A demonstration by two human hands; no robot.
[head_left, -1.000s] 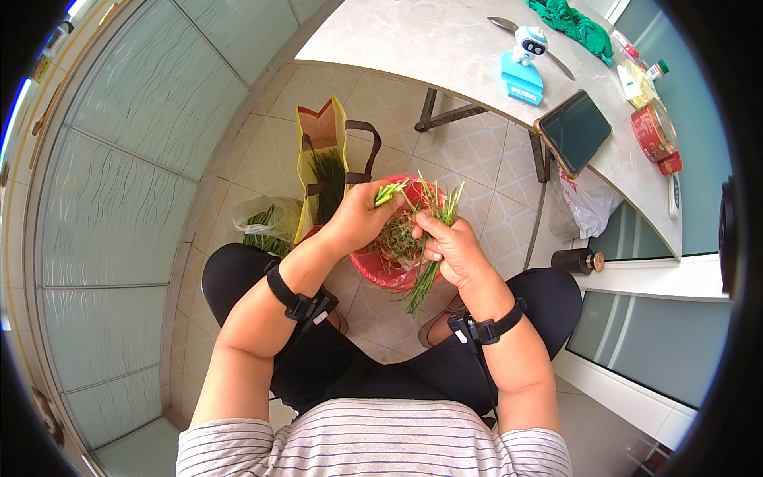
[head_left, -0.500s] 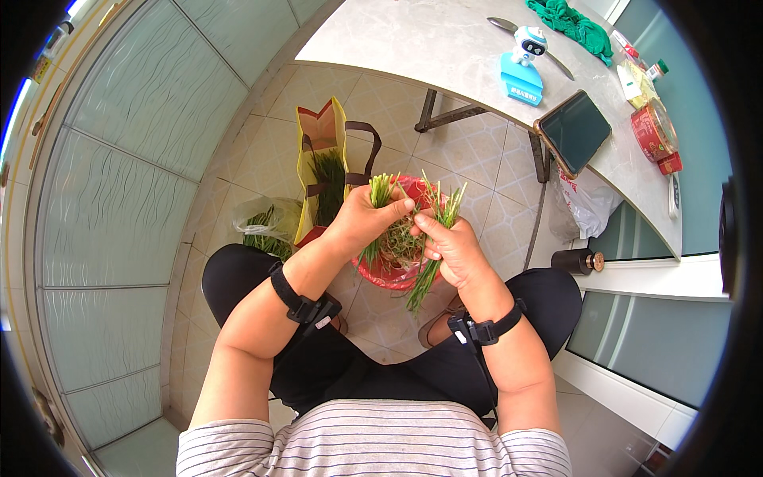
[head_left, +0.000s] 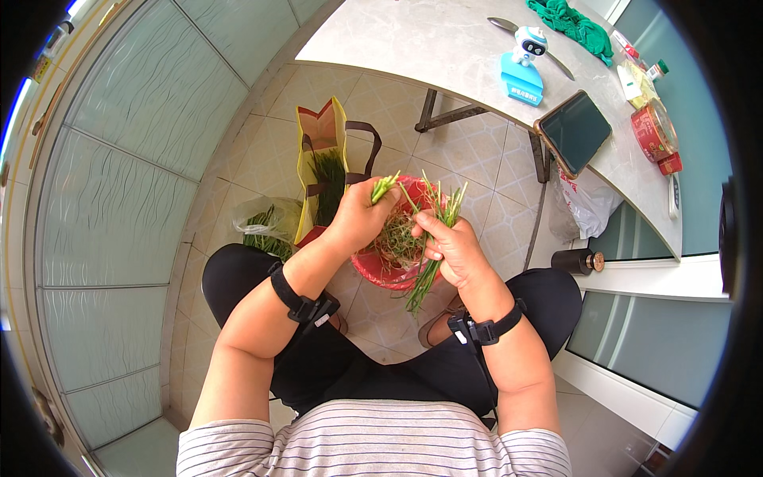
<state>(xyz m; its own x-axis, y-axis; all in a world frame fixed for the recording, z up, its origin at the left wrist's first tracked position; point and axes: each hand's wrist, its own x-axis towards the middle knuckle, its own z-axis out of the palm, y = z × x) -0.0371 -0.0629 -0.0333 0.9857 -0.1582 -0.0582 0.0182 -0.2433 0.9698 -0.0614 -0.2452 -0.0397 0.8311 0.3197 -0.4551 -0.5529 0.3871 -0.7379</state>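
Note:
My left hand (head_left: 362,219) is closed round a small bunch of chives (head_left: 385,187), their pale cut ends poking out above the fist. A looser bunch of green chives (head_left: 424,288) is gripped in my right hand (head_left: 456,250), its thumb and fingers pressed together, the stalks sticking out above and below. Both hands are over a red bucket (head_left: 371,273), apart from each other. Inside the bucket lies a tangle of yellowish and green trimmings (head_left: 396,242). The lower part of the left bunch is hidden by the hand.
Left of the bucket stand a yellow shopping bag (head_left: 305,208) with more chives and a clear plastic bag (head_left: 266,226) of greens. A table (head_left: 381,36) at the upper right bears a phone (head_left: 574,131), toy robot (head_left: 528,46), knife (head_left: 562,67) and green cloth (head_left: 568,24). A dark bottle (head_left: 572,261) stands below.
My left hand has drawn back from the right fingers and closed more tightly round its bunch, so fewer stalks show. My right hand has hardly moved.

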